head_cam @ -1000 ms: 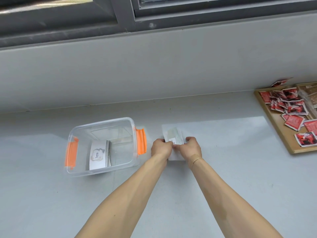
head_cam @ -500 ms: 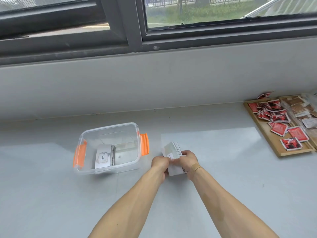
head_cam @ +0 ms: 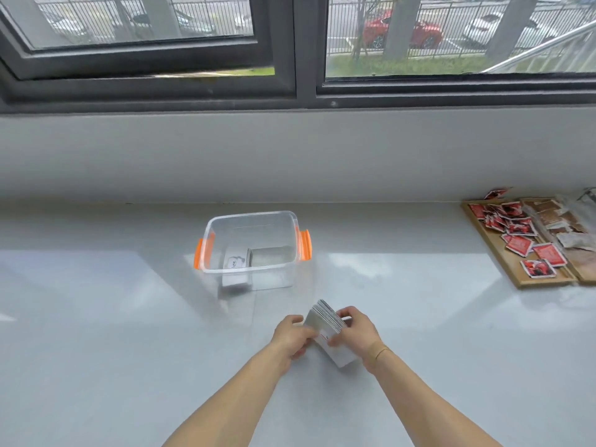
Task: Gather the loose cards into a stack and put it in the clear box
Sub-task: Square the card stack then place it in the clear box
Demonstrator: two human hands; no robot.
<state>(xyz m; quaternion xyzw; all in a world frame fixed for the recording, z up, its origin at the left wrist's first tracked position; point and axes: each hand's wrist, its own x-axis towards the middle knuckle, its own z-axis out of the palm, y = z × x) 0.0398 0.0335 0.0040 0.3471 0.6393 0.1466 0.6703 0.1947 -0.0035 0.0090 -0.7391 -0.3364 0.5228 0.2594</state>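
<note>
Left hand [head_cam: 292, 335] and right hand [head_cam: 356, 333] pinch the stack of cards [head_cam: 327, 330] from both sides, tilted on edge against the table [head_cam: 129, 350], seemingly to square it. The clear box [head_cam: 248, 250] stands open just beyond, to the left, another card pile [head_cam: 235, 264] already inside.

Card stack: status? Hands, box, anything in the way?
Left hand and right hand both grip the card stack, near the table. Clear box open, some cards already inside. Nothing between stack and box.

Both hands [head_cam: 322, 338] grip card stack [head_cam: 325, 321] — clear box [head_cam: 251, 217] nr.
</note>
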